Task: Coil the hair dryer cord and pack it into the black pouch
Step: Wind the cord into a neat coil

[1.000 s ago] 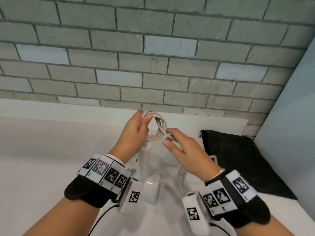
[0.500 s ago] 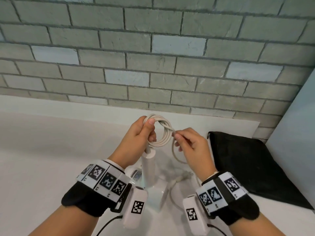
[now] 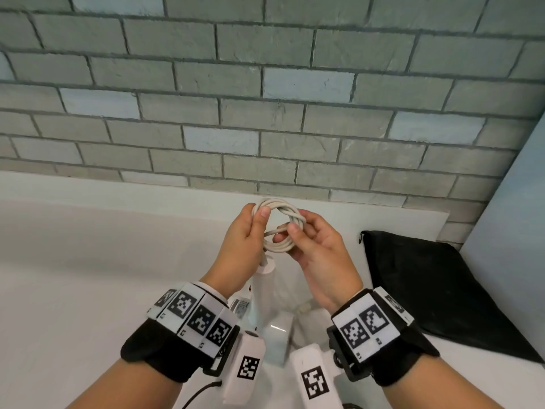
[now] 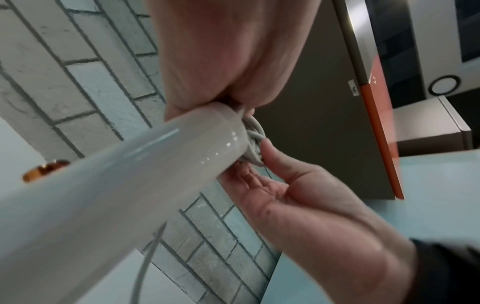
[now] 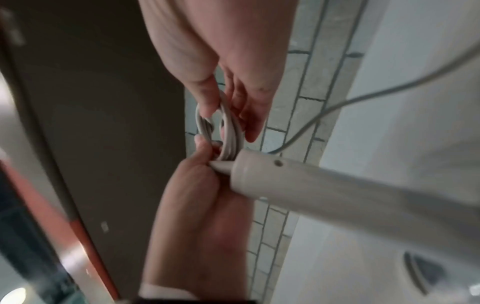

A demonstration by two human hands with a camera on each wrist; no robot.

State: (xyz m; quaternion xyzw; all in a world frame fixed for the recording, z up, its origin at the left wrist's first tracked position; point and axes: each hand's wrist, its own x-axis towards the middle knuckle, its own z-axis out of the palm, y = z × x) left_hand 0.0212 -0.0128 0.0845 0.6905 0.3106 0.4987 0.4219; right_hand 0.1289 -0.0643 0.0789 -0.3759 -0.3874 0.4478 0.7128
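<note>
— Item held, and for what purpose?

— A coil of pale grey round cord (image 3: 280,228) is kept raised above the white bench (image 3: 88,261), seemingly so the loops stay gathered. The white plastic hair dryer (image 3: 265,296) is hung below it, handle upward.

— Hand poses?

— The coil's left side is pinched by the left hand (image 3: 244,240), thumb over the strands. A strand is pinched at the right side by the right hand (image 3: 315,249), palm turned inward.

— Pouch?

— The flat black fabric pouch (image 3: 436,290) is laid to the right, not yet used.
</note>
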